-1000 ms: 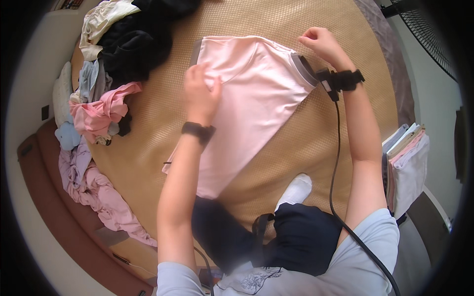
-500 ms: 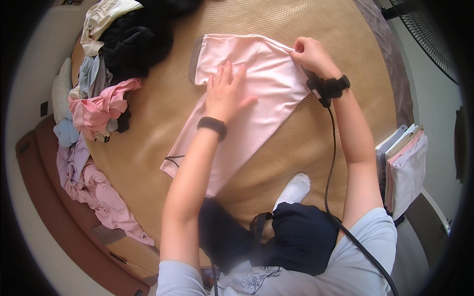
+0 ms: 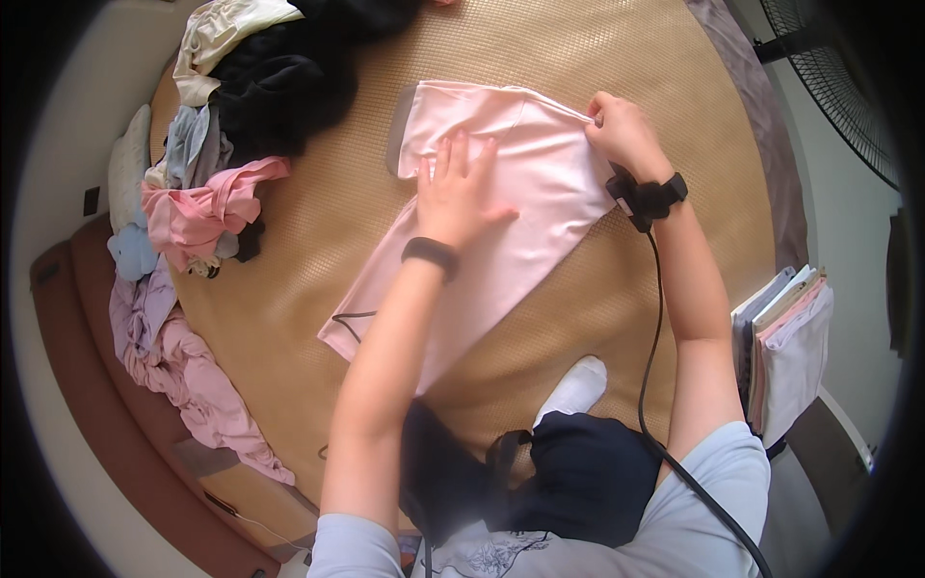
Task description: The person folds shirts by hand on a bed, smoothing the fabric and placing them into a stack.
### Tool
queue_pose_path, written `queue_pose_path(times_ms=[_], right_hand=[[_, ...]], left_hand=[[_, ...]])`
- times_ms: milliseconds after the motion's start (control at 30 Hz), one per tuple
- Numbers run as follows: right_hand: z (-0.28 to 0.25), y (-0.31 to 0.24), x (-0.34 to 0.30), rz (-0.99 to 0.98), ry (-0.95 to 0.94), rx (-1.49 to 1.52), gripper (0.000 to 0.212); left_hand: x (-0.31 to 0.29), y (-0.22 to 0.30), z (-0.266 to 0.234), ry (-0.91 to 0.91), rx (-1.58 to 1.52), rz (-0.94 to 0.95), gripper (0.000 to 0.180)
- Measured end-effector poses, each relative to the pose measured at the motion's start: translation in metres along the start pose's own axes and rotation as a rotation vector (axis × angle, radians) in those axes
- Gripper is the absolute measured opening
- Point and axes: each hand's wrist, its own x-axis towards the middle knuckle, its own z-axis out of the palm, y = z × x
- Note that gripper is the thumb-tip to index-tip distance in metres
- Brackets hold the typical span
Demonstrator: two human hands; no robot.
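Note:
A light pink folded garment lies spread on the woven mat; its exact kind cannot be made out. A grey edge shows at its far left corner, and a thin dark cord lies over its near left part. My left hand rests flat on the cloth, fingers spread. At the far right corner, my right hand pinches the garment's edge between bent fingers and thumb.
Several crumpled clothes, among them a black one and a pink one, heap along the left. Folded clothes stand stacked at right. A fan is at far right. A black cable runs from my right wrist.
My left fingers are spread a little wider on the cloth. The whole view has shifted slightly, and my right hand keeps its pinch on the garment's corner.

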Motion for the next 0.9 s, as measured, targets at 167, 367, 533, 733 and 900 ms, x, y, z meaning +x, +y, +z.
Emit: queue_pose_path(times_ms=[167,367,533,733,900], right_hand=[[0.008,-0.032,0.013,-0.211,0.157,0.046,0.026],[0.038,-0.076,0.047,-0.390,0.091,0.034,0.029],[0.052,-0.076,0.062,-0.193,0.105,0.097,0.021],[0.044,-0.082,0.057,-0.228,0.117,0.040,0.019],[0.056,-0.098,0.068,-0.429,0.200,0.179,0.018]], left_hand=[[0.000,0.001,0.004,0.030,-0.005,0.003,0.089],[0.000,0.000,0.004,0.048,-0.002,0.007,0.090],[-0.001,-0.003,0.008,0.163,-0.078,0.010,0.094],[-0.002,-0.013,0.009,0.230,-0.117,-0.052,0.100],[-0.001,-0.007,0.013,0.178,-0.057,-0.067,0.101]])
